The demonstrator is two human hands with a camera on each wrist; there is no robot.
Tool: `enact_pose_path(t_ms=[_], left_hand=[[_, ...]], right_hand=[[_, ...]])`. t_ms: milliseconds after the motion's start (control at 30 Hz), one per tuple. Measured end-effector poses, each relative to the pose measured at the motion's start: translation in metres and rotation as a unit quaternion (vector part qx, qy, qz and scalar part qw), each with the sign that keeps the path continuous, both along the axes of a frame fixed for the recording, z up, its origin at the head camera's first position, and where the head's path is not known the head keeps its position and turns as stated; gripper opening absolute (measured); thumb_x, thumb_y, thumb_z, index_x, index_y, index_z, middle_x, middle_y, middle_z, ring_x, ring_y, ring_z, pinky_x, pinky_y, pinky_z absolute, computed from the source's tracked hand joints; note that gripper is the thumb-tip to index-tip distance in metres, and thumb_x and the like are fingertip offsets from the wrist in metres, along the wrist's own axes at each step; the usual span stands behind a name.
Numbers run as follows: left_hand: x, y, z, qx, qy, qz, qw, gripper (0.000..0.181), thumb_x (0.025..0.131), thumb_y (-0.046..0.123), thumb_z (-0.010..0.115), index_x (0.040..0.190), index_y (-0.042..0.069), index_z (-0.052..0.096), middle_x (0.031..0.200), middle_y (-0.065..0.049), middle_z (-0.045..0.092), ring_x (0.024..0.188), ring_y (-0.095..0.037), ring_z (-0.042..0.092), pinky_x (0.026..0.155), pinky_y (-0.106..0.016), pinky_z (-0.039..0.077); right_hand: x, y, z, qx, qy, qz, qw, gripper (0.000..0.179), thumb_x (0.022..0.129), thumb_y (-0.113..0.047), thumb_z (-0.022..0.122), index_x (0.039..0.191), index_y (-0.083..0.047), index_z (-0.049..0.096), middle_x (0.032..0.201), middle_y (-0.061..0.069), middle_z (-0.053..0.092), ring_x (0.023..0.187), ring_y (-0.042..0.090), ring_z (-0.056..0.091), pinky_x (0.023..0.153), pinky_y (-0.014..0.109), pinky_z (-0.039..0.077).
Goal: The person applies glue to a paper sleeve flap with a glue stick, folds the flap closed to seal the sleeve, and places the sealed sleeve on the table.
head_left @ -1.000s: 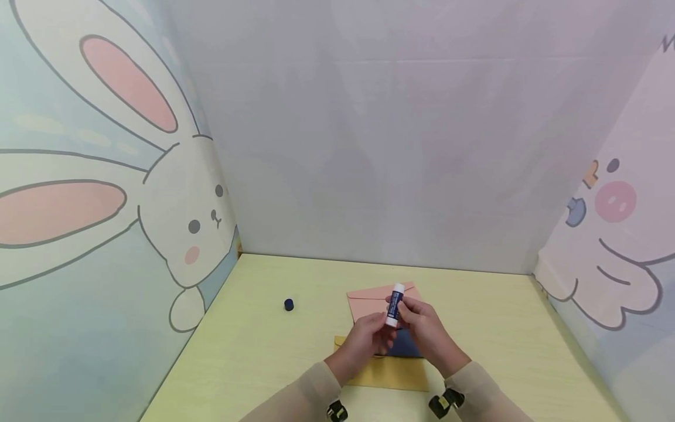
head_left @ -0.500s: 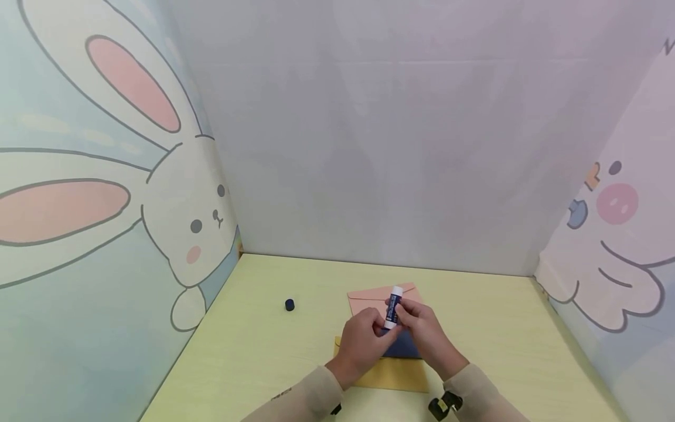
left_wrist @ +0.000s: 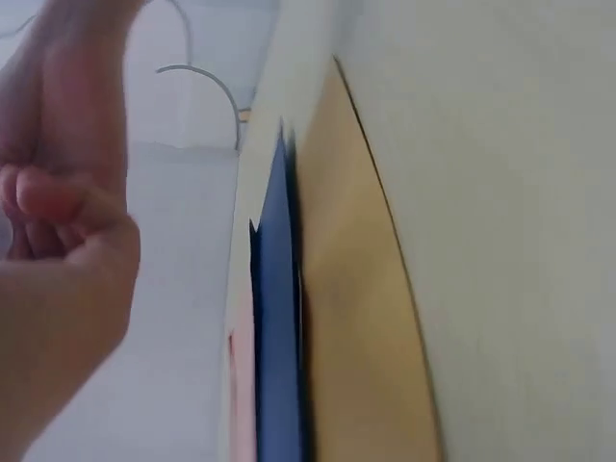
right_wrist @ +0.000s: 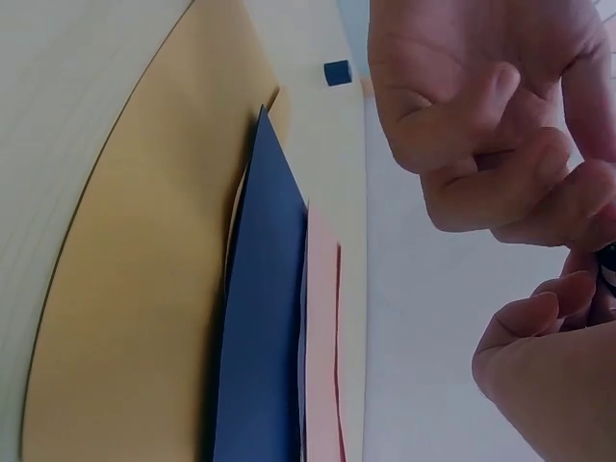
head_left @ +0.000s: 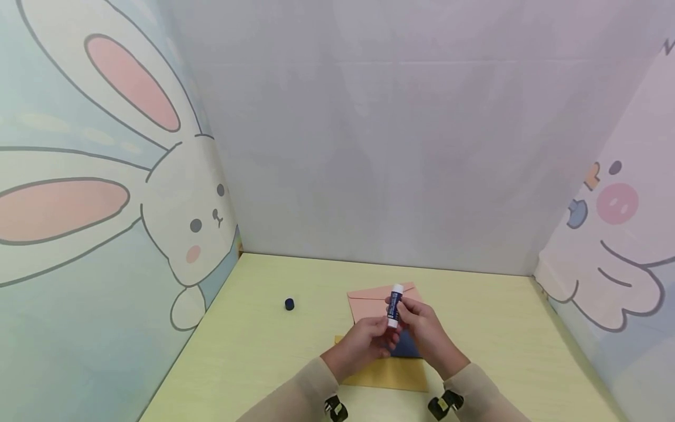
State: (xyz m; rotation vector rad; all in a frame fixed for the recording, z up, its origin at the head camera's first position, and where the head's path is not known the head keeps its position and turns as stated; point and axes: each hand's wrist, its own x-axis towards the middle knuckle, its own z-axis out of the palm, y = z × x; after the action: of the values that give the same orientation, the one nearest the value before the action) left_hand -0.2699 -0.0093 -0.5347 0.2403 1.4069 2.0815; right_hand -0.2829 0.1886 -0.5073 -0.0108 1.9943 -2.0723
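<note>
A glue stick [head_left: 394,306] with a dark blue label and white ends is held up, slightly tilted, above several envelopes. My right hand [head_left: 428,335] grips its label section between thumb and fingers. My left hand [head_left: 362,344] pinches the white base from below. In the right wrist view only a dark bit of the glue stick [right_wrist: 608,262] shows between the fingers. Underneath lie a pink envelope [head_left: 365,306], a dark blue envelope [head_left: 408,347] and a yellow envelope [head_left: 390,375], overlapping and partly hidden by the hands.
A small dark blue cap [head_left: 289,304] stands on the pale yellow table [head_left: 237,351], left of the envelopes. A grey sheet [head_left: 369,164] closes off the back, and cartoon-printed panels [head_left: 95,328] stand at both sides.
My left hand has rolled over the glue stick's base and turned back again, the palm side showing less, then more. The right hand keeps its grip almost unmoved.
</note>
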Motion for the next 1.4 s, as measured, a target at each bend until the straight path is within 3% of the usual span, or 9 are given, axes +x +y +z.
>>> enact_pose_path(t_ms=[133,300,533,733,867,1067,1167,1267,1400], left_hand=[[-0.001,-0.003,0.0,0.064,-0.058,-0.072,0.9937,0.042,0.13,0.038,0.033,0.121,0.018,0.069,0.106,0.008,0.064,0.097,-0.012,0.055,0.08,-0.026,0.042],[-0.001,-0.004,0.0,0.074,-0.055,-0.087,0.9919,0.044,0.13,0.039,0.029,0.119,0.02,0.068,0.106,0.009,0.064,0.096,-0.012,0.055,0.08,-0.026,0.042],[0.001,-0.001,0.001,0.027,-0.019,-0.038,0.9988,0.044,0.129,0.032,0.035,0.126,0.01,0.074,0.105,0.006,0.068,0.094,-0.013,0.059,0.079,-0.026,0.046],[0.0,-0.002,0.0,-0.078,0.079,0.074,0.991,0.038,0.125,0.03,0.058,0.125,-0.002,0.078,0.095,0.003,0.069,0.084,-0.013,0.062,0.074,-0.024,0.051],[0.002,-0.002,0.001,-0.193,0.198,0.145,0.9501,0.03,0.116,0.035,0.079,0.11,0.006,0.082,0.088,0.003,0.071,0.076,-0.007,0.061,0.069,-0.02,0.051],[0.008,0.004,0.003,-0.365,0.366,0.205,0.8309,0.04,0.098,0.045,0.099,0.088,0.015,0.074,0.075,0.009,0.063,0.063,0.003,0.047,0.058,-0.018,0.039],[0.01,0.005,0.001,-0.395,0.402,0.215,0.7979,0.044,0.1,0.046,0.098,0.084,0.016,0.069,0.074,0.01,0.056,0.063,0.005,0.043,0.059,-0.017,0.037],[0.01,0.004,0.001,-0.349,0.384,0.201,0.8306,0.039,0.104,0.041,0.094,0.086,0.014,0.072,0.075,0.009,0.058,0.064,0.005,0.045,0.059,-0.017,0.038],[0.007,0.002,0.004,-0.226,0.264,0.147,0.926,0.034,0.113,0.035,0.084,0.098,0.004,0.078,0.081,0.006,0.064,0.069,-0.001,0.053,0.063,-0.018,0.043]], right_hand=[[0.001,0.0,0.001,-0.002,-0.001,0.015,0.9999,0.046,0.127,-0.017,0.05,0.161,0.012,0.062,0.138,-0.005,0.078,0.128,0.016,0.066,0.112,0.018,0.053],[0.001,0.0,0.0,0.002,0.0,0.021,0.9998,0.045,0.128,-0.019,0.05,0.16,0.01,0.063,0.14,-0.002,0.078,0.133,0.019,0.066,0.114,0.02,0.051],[0.001,0.002,-0.001,0.006,0.004,0.015,0.9999,0.046,0.128,-0.019,0.049,0.162,0.01,0.061,0.145,-0.001,0.077,0.134,0.016,0.065,0.112,0.015,0.053],[0.001,0.004,-0.001,0.014,0.01,-0.003,0.9999,0.045,0.127,-0.017,0.051,0.159,0.013,0.062,0.139,0.0,0.075,0.115,0.018,0.061,0.104,0.028,0.054],[0.001,0.004,-0.003,0.024,0.008,-0.016,0.9996,0.044,0.126,-0.016,0.054,0.159,0.013,0.063,0.132,0.0,0.072,0.108,0.017,0.056,0.099,0.031,0.05],[0.003,0.001,-0.007,0.051,0.012,-0.022,0.9984,0.041,0.125,-0.017,0.059,0.155,0.008,0.069,0.14,0.01,0.077,0.11,0.018,0.064,0.095,0.027,0.057],[0.004,-0.002,-0.006,0.053,0.013,-0.022,0.9983,0.041,0.124,-0.017,0.06,0.156,0.007,0.069,0.146,0.015,0.077,0.111,0.019,0.067,0.095,0.026,0.059],[0.004,-0.003,-0.005,0.048,0.012,-0.024,0.9985,0.04,0.125,-0.016,0.059,0.155,0.007,0.07,0.146,0.015,0.076,0.112,0.019,0.065,0.095,0.026,0.058],[0.003,-0.002,-0.004,0.036,0.015,-0.02,0.999,0.041,0.126,-0.017,0.056,0.155,0.008,0.069,0.141,0.008,0.075,0.112,0.017,0.062,0.097,0.026,0.056]])
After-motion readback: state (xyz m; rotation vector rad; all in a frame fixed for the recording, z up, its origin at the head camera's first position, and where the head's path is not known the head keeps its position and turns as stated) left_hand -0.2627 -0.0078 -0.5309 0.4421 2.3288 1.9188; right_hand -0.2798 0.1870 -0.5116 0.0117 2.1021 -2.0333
